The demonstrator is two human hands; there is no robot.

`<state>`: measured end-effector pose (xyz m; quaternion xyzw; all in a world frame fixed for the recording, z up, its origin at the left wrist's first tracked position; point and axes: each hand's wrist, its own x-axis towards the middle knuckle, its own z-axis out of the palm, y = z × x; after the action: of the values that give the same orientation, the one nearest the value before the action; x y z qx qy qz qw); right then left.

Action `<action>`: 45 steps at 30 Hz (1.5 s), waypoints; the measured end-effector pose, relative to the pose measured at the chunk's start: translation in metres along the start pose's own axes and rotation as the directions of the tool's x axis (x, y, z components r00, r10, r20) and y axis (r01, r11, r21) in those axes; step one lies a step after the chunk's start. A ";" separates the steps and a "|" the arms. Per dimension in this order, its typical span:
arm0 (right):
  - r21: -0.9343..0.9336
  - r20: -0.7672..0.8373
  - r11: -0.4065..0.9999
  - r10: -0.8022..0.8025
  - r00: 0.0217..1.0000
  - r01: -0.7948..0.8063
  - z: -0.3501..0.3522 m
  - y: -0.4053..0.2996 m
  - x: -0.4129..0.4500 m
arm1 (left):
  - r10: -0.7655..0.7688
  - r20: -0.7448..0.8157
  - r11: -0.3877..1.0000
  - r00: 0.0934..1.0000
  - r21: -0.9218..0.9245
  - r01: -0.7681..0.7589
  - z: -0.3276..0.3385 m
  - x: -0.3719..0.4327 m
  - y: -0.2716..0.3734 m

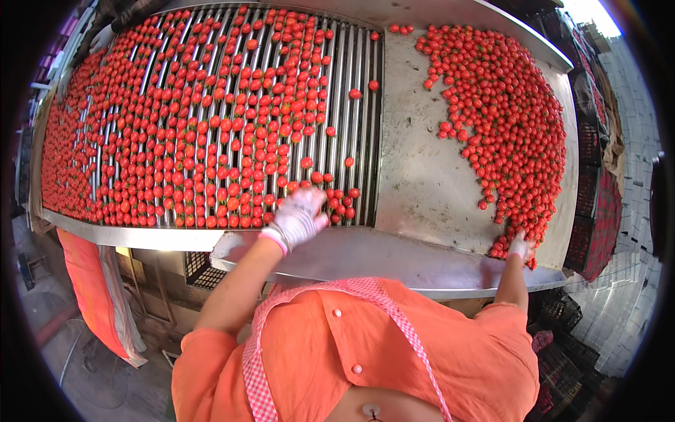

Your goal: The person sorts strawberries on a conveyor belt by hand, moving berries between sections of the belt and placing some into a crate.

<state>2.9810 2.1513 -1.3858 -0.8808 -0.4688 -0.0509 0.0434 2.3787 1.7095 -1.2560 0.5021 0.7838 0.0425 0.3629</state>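
Observation:
My left hand (299, 215), in a white striped knit glove with a pink cuff, is over the front edge of a metal roller conveyor (356, 121). Motion blurs it; its thumb stands apart from the fingers, and small red cherry tomatoes (340, 203) lie right beside it. Many more tomatoes sit in rows between the rollers to the left. Far to the right, my gloved right hand (519, 248) reaches into the near end of a large tomato pile (506, 121) on a flat metal tray (416, 158). Its fingers are partly hidden among the fruit.
A raised metal wall (506, 21) borders the tray's far side. A metal ledge (358, 256) runs between me and the conveyor. Another person's gloved hand (102, 38) is at the far left. Black plastic crates (588, 195) stand at the right, and one crate (203, 271) sits below the conveyor.

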 end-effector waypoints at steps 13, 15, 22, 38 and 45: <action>0.188 0.247 0.864 -0.502 0.829 0.467 -0.016 -0.222 -0.208 | -0.185 -0.337 0.885 0.923 0.350 0.306 -0.038 0.142 -0.066; 0.192 0.159 0.784 -0.619 0.769 0.591 -0.008 -0.248 -0.253 | -0.066 -0.034 0.930 0.997 0.360 0.074 -0.026 0.143 -0.053; 0.851 0.179 0.169 -0.983 0.028 0.496 -0.063 -0.282 -0.327 | -0.042 -0.171 0.998 0.984 0.029 0.047 0.012 0.062 -0.054; 0.149 -0.061 0.716 -0.681 0.729 0.682 0.047 -0.363 -0.227 | -0.311 -0.617 0.950 0.723 -0.182 0.254 0.056 -0.110 -0.024; 0.627 0.117 0.094 -0.993 0.025 0.773 0.004 -0.385 -0.402 | -0.336 -0.632 0.941 0.699 -0.201 0.271 0.058 -0.101 -0.018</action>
<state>2.4382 2.0363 -1.4313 -0.3092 -0.9101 0.2719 0.0459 2.4245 1.6005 -1.2532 0.3013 0.9298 0.1919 0.0887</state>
